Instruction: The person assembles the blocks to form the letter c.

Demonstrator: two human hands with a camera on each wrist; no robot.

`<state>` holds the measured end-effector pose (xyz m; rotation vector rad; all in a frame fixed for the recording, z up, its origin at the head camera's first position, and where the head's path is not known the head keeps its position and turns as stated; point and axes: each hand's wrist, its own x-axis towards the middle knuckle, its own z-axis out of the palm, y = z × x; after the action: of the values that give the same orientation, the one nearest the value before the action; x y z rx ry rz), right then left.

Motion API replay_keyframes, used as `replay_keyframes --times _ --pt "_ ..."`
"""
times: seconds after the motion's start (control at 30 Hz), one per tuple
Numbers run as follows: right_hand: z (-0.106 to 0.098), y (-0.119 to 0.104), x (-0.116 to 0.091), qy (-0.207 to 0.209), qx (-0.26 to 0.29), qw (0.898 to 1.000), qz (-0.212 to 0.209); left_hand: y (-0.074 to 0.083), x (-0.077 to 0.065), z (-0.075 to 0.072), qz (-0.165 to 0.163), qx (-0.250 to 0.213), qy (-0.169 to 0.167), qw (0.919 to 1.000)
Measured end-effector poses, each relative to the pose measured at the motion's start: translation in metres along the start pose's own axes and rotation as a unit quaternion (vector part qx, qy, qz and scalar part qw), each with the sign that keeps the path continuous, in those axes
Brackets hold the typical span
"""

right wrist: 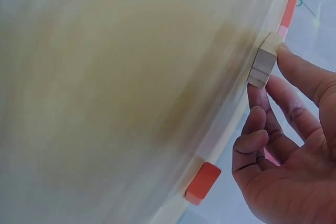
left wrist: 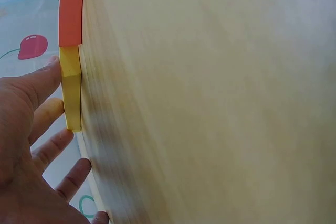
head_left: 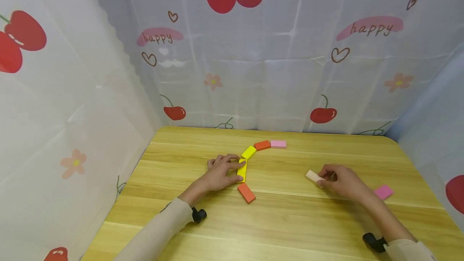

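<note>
My left hand point(head_left: 219, 173) rests at a yellow block point(head_left: 241, 172), thumb near its near end and index finger at its far end. In the left wrist view, the fingers spread along that yellow block point(left wrist: 72, 98), next to an orange block point(left wrist: 71, 9). The orange block point(head_left: 247, 193) lies at the near end of a curved row; another yellow block point(head_left: 249, 152), a red-orange block point(head_left: 262, 145) and a light pink block point(head_left: 278, 144) continue it. My right hand point(head_left: 342, 180) pinches a plain wooden block point(head_left: 313, 177) between thumb and fingers, also the wooden block point(right wrist: 264, 61) in the right wrist view.
A bright pink block point(head_left: 383, 191) lies beside the right forearm. The right wrist view has a red block point(right wrist: 203, 182) below the hand. Patterned curtains point(head_left: 253, 71) surround the wooden table point(head_left: 282, 220) at the back and sides.
</note>
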<state>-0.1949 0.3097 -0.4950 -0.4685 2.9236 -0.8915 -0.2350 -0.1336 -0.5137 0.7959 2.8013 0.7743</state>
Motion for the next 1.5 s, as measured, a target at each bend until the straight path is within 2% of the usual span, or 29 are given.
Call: replay_keyframes --times 0.4,0.8,1.3,1.5 --pt "0.006 -0.016 -0.003 -0.023 -0.006 1.000 -0.006 -0.001 0.001 0.001 0.002 0.000 0.003 1.0000" --pt "0.012 -0.017 -0.002 -0.058 0.050 0.997 -0.026 0.000 0.001 0.000 0.000 -0.001 0.003 1.0000" --pt "0.023 -0.033 -0.006 -0.070 0.058 0.995 -0.045 0.000 0.001 -0.001 -0.003 0.002 0.005 1.0000" --pt "0.027 -0.039 -0.008 -0.084 0.084 0.991 -0.061 0.000 0.001 0.000 -0.002 0.002 0.005 1.0000"
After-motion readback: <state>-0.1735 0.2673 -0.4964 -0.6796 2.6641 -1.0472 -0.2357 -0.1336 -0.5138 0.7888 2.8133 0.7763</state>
